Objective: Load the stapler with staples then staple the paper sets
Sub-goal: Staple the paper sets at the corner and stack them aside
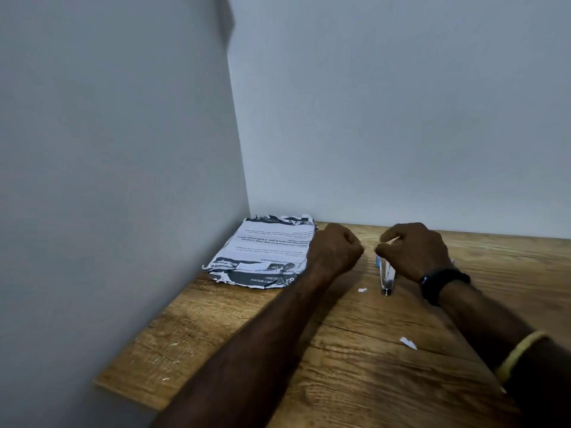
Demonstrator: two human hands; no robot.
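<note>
Wooden table (355,350) set in a wall corner. Left hand (336,250) with fingers curled into a closed fist, its contents not discernible. Right hand (415,253), at three o'clock of the left, with fingers pinched narrow over the stapler (387,278), which lies on the table beneath it. Printed paper sets (262,251), crumpled at the edges, lie stacked at nine o'clock of the left hand, in the corner. Small paper scraps (408,342) at six o'clock.
</note>
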